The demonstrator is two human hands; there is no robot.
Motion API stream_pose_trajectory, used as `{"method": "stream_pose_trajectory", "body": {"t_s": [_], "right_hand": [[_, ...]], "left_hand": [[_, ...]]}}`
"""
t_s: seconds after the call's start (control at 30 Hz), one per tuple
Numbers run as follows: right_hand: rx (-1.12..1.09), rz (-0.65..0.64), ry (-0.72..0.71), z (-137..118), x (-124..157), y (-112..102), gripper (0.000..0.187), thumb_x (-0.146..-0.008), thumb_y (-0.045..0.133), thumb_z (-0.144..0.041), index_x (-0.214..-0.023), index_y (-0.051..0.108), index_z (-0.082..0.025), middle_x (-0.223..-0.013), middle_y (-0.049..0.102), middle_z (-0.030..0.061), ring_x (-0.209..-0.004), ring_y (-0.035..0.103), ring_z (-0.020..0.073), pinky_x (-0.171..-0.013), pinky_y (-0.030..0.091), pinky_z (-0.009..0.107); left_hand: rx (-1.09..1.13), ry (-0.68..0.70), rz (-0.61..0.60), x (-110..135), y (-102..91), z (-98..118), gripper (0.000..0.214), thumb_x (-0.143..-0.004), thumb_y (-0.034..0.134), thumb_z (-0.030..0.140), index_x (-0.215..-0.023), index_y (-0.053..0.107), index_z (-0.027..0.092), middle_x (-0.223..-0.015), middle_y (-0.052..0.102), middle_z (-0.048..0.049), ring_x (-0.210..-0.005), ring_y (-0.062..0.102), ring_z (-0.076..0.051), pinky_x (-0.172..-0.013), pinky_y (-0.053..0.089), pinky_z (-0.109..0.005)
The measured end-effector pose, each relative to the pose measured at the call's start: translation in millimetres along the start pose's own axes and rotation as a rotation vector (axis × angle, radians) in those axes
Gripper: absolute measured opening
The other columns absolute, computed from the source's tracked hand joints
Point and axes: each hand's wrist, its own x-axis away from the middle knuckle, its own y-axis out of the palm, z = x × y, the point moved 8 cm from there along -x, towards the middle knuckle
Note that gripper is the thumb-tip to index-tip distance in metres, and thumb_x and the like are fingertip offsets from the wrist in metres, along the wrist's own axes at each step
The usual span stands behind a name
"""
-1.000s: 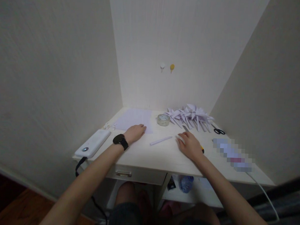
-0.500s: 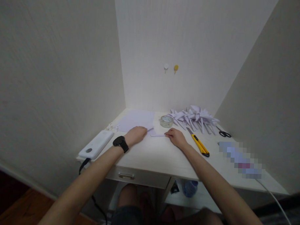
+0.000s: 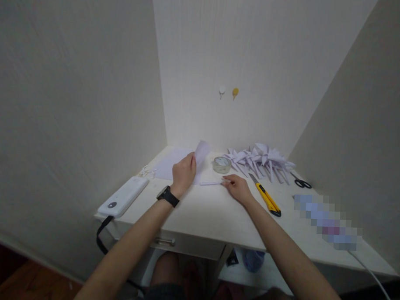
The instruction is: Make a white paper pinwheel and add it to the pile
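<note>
My left hand (image 3: 184, 172), with a black watch on the wrist, pinches the near right corner of a pale lilac paper sheet (image 3: 173, 161) and lifts that corner off the white desk (image 3: 214, 211). My right hand (image 3: 238, 188) rests on the desk with its fingertips on the right end of a narrow folded paper strip (image 3: 210, 182), which lies flat between the two hands.
A roll of clear tape (image 3: 221, 164) stands behind the strip. A heap of folded paper shapes (image 3: 260, 158) lies at the back right, with a yellow utility knife (image 3: 267, 199) and black scissors (image 3: 302, 183) beside it. A white power bank (image 3: 120, 197) sits at the left edge.
My right hand left the yellow knife, slid the paper strip leftward and holds its end. My left hand turned up and raised the corner of the lilac sheet.
</note>
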Motion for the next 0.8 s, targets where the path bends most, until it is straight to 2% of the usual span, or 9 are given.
{"method": "stream_pose_trajectory", "body": {"t_s": [0.1,0.17,0.27,0.37,0.43,0.5,0.63,0.7,0.8], "right_hand": [[-0.556,0.003,0.279,13.5,0.9,-8.7,0.050,-0.090,0.049,-0.059,-0.108,0.069,-0.017,-0.103,0.075,0.0137,-0.079,0.072,0.0226,-0.069,0.057,0.035],[-0.875,-0.057,0.388,9.8,3.7,-8.7,0.050,-0.091,0.047,-0.060,-0.113,0.064,-0.018,-0.104,0.075,0.0129,-0.077,0.073,0.0231,-0.063,0.059,0.034],[-1.045,-0.068,0.423,1.3,4.9,-16.9,0.028,-0.083,0.065,-0.033,-0.108,0.064,-0.019,-0.098,0.076,0.0076,-0.078,0.074,0.0220,-0.065,0.062,0.034],[-1.050,0.020,0.471,6.7,5.6,-27.3,0.031,-0.069,0.066,-0.006,-0.099,0.065,-0.018,-0.092,0.077,0.0042,-0.077,0.073,0.0205,-0.065,0.063,0.033],[-1.044,0.048,0.487,12.2,7.2,-33.1,0.034,-0.066,0.064,-0.001,-0.096,0.066,-0.017,-0.089,0.077,0.0035,-0.074,0.072,0.0204,-0.063,0.064,0.033],[-1.045,0.021,0.479,15.5,10.1,-38.1,0.036,-0.065,0.063,0.001,-0.096,0.066,-0.018,-0.088,0.077,0.0032,-0.073,0.072,0.0203,-0.064,0.064,0.034],[-1.010,-0.164,0.481,17.9,22.1,-43.3,0.036,-0.064,0.068,0.000,-0.096,0.068,-0.017,-0.097,0.077,0.0051,-0.081,0.073,0.0215,-0.067,0.065,0.035],[-0.974,-0.264,0.482,18.4,28.4,-43.9,0.037,-0.065,0.072,-0.003,-0.100,0.069,-0.017,-0.103,0.076,0.0065,-0.084,0.073,0.0220,-0.065,0.066,0.034],[-0.931,-0.363,0.470,19.0,34.0,-43.5,0.037,-0.068,0.076,-0.009,-0.103,0.069,-0.016,-0.101,0.076,0.0085,-0.079,0.075,0.0226,-0.061,0.066,0.032]], "left_hand": [[0.111,0.132,-0.097,11.9,26.2,36.8,0.037,-0.102,0.037,0.028,-0.132,0.057,0.019,-0.116,0.072,-0.0109,-0.097,0.070,-0.021,-0.079,0.049,-0.028],[0.138,0.241,-0.176,21.1,43.0,61.9,0.037,-0.100,0.040,0.024,-0.134,0.056,0.021,-0.123,0.069,-0.0107,-0.101,0.069,-0.020,-0.082,0.050,-0.028],[0.141,0.346,-0.278,29.9,60.5,89.1,0.040,-0.098,0.043,0.020,-0.137,0.053,0.020,-0.123,0.068,-0.0120,-0.099,0.070,-0.022,-0.084,0.052,-0.032],[0.231,0.367,-0.316,28.0,68.3,101.3,0.041,-0.097,0.041,0.020,-0.137,0.053,0.019,-0.124,0.068,-0.0131,-0.100,0.069,-0.025,-0.088,0.052,-0.037],[0.384,0.294,-0.332,21.3,74.2,97.7,0.042,-0.094,0.045,0.019,-0.135,0.054,0.019,-0.124,0.068,-0.0125,-0.103,0.068,-0.024,-0.092,0.051,-0.038],[0.584,0.142,-0.400,15.2,87.3,85.0,0.043,-0.087,0.055,0.016,-0.130,0.058,0.017,-0.119,0.070,-0.0113,-0.101,0.067,-0.023,-0.092,0.052,-0.036],[1.037,-0.164,-0.753,22.5,121.7,67.0,0.040,-0.080,0.060,0.016,-0.120,0.059,0.012,-0.099,0.072,-0.0092,-0.082,0.068,-0.020,-0.071,0.057,-0.032],[1.221,-0.233,-0.864,26.5,123.7,65.7,0.041,-0.082,0.063,0.020,-0.122,0.058,0.012,-0.096,0.071,-0.0088,-0.078,0.068,-0.017,-0.068,0.057,-0.029],[1.316,-0.279,-0.848,21.9,115.0,59.4,0.036,-0.081,0.070,0.027,-0.113,0.061,0.013,-0.092,0.070,-0.0078,-0.077,0.067,-0.014,-0.068,0.057,-0.025]]}}
